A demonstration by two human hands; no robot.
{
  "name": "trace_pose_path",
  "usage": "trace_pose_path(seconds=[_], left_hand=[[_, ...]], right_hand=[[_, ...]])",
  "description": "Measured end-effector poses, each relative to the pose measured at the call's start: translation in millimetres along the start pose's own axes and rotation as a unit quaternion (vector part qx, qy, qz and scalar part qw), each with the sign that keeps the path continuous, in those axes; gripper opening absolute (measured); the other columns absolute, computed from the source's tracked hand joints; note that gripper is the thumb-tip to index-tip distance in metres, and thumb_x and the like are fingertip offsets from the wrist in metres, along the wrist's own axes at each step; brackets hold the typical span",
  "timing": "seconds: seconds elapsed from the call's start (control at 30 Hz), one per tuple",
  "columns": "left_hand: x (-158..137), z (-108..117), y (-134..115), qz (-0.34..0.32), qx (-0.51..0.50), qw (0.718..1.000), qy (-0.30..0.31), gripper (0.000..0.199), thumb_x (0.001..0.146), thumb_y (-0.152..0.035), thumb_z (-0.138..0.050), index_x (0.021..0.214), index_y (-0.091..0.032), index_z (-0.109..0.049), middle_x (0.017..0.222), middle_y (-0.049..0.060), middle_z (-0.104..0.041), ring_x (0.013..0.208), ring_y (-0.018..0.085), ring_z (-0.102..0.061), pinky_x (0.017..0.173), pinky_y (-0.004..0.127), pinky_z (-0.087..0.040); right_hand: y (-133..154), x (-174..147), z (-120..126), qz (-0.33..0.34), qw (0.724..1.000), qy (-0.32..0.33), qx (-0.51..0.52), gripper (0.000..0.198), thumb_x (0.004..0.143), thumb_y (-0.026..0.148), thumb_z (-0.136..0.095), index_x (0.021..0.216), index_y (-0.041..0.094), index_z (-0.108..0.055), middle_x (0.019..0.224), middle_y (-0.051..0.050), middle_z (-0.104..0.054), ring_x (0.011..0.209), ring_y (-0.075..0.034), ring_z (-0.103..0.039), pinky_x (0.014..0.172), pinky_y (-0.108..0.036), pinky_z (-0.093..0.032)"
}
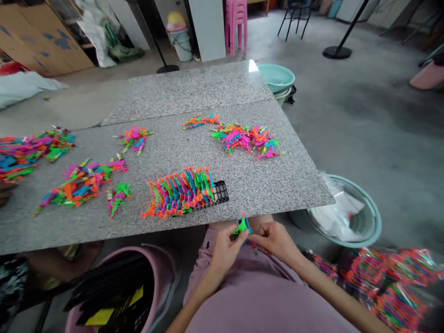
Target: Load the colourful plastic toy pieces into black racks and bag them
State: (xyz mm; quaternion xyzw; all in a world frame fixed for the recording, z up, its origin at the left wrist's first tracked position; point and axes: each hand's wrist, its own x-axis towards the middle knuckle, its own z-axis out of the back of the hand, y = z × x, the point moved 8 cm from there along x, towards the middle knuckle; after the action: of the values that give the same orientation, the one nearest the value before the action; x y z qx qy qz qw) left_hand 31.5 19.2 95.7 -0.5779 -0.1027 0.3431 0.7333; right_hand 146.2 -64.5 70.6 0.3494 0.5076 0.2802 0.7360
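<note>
In front of my lap, just off the table's near edge, my left hand (225, 247) pinches small green and blue plastic toy pieces (243, 225). My right hand (275, 239) is closed at their right side, its fingertips meeting the pieces; a bit of pink and yellow shows below them. The exact kind of toy is too small to tell. Nearest on the table is a black mesh basket (221, 191), mostly covered by a neat row of colourful plastic toys (180, 189) with orange and pink cup-shaped ends.
Loose toy piles (246, 138) lie on the granite table (277, 180), with more (83, 185) at left. A pink bucket (163, 282) holds black items. A basin (373, 226) with plastic bags and bagged toys (398, 296) stand right. Another person's arm (58, 266) shows at left.
</note>
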Motion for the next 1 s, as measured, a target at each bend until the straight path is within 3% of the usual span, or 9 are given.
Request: trace_pose_path(seconds=[0.07,0.13,0.23,0.37,0.43,0.5,0.67,0.83,1.0], left_hand=[[4.3,7.4,-4.6,0.001,0.023,0.999,-0.043,0.037,0.093,-0.043,-0.050,0.076,-0.013,-0.062,0.067,0.001,-0.060,0.063,0.013,-0.054,0.059,0.023,-0.042],[7.8,16.0,-15.6,-0.008,0.042,0.997,-0.064,0.034,0.092,-0.044,-0.053,0.078,-0.015,-0.064,0.070,0.001,-0.062,0.066,0.015,-0.056,0.062,0.025,-0.045],[14.3,44.5,-55.6,-0.087,0.113,0.987,-0.081,0.029,0.088,-0.046,-0.061,0.095,-0.018,-0.069,0.092,0.006,-0.070,0.090,0.021,-0.062,0.082,0.033,-0.050],[28.9,91.8,-123.8,-0.266,0.403,0.873,-0.076,0.038,0.093,-0.042,-0.057,0.126,-0.023,-0.061,0.124,0.007,-0.066,0.128,0.028,-0.049,0.110,0.049,-0.037],[44.4,107.1,-129.5,-0.278,0.513,0.812,-0.034,0.029,0.097,-0.034,-0.050,0.120,-0.025,-0.065,0.133,0.004,-0.062,0.137,0.029,-0.040,0.117,0.059,-0.022],[59.0,116.2,-120.2,-0.260,0.565,0.783,0.007,0.029,0.098,-0.030,-0.046,0.115,-0.022,-0.067,0.136,0.006,-0.059,0.139,0.030,-0.039,0.117,0.060,-0.023],[65.7,116.7,-95.1,-0.250,0.547,0.799,0.006,0.039,0.097,-0.021,-0.038,0.129,-0.012,-0.058,0.152,0.012,-0.041,0.148,0.029,-0.020,0.118,0.052,-0.030],[61.5,114.7,-89.4,-0.235,0.522,0.820,-0.013,0.043,0.095,-0.017,-0.036,0.134,-0.010,-0.052,0.156,0.014,-0.034,0.148,0.030,-0.017,0.118,0.055,-0.030],[64.7,114.9,-89.0,-0.229,0.513,0.827,-0.012,0.045,0.093,-0.014,-0.036,0.136,-0.006,-0.050,0.156,0.016,-0.031,0.148,0.031,-0.016,0.118,0.054,-0.027]], right_hand=[[19.5,-2.8,7.8,0.087,0.995,-0.035,-0.018,0.034,0.070,0.049,-0.074,0.076,0.018,-0.059,0.069,-0.002,-0.067,0.059,-0.014,-0.058,0.053,-0.024,-0.043],[36.6,-5.1,3.9,0.162,0.987,-0.003,0.004,0.034,0.074,0.046,-0.072,0.091,0.018,-0.062,0.078,-0.002,-0.067,0.066,-0.015,-0.058,0.059,-0.025,-0.045],[47.4,0.5,0.3,0.189,0.980,0.035,0.041,0.029,0.085,0.048,-0.060,0.083,0.018,-0.061,0.066,0.001,-0.060,0.059,-0.013,-0.053,0.055,-0.024,-0.042],[53.9,25.9,12.3,0.184,0.980,-0.011,0.070,0.025,0.085,0.044,-0.061,0.089,0.019,-0.059,0.068,0.000,-0.060,0.055,-0.013,-0.054,0.052,-0.024,-0.045],[61.3,43.4,11.0,0.199,0.977,-0.017,0.075,0.022,0.083,0.037,-0.063,0.095,0.019,-0.057,0.080,-0.003,-0.065,0.062,-0.014,-0.059,0.054,-0.024,-0.049],[69.9,62.7,3.5,0.212,0.975,-0.022,0.057,0.019,0.083,0.031,-0.061,0.097,0.018,-0.058,0.088,-0.005,-0.068,0.068,-0.015,-0.063,0.058,-0.025,-0.051],[87.9,102.5,-24.5,0.207,0.973,-0.044,-0.095,0.014,0.084,0.029,-0.062,0.090,0.017,-0.067,0.071,-0.003,-0.069,0.064,-0.016,-0.062,0.059,-0.024,-0.046],[103.2,112.2,-34.4,0.214,0.939,-0.058,-0.262,0.015,0.084,0.032,-0.065,0.082,0.018,-0.069,0.075,-0.006,-0.071,0.071,-0.019,-0.065,0.060,-0.025,-0.040],[114.4,106.3,-42.3,0.200,0.906,-0.048,-0.371,0.020,0.085,0.030,-0.062,0.099,0.017,-0.068,0.085,-0.010,-0.073,0.079,-0.023,-0.068,0.064,-0.026,-0.042]])
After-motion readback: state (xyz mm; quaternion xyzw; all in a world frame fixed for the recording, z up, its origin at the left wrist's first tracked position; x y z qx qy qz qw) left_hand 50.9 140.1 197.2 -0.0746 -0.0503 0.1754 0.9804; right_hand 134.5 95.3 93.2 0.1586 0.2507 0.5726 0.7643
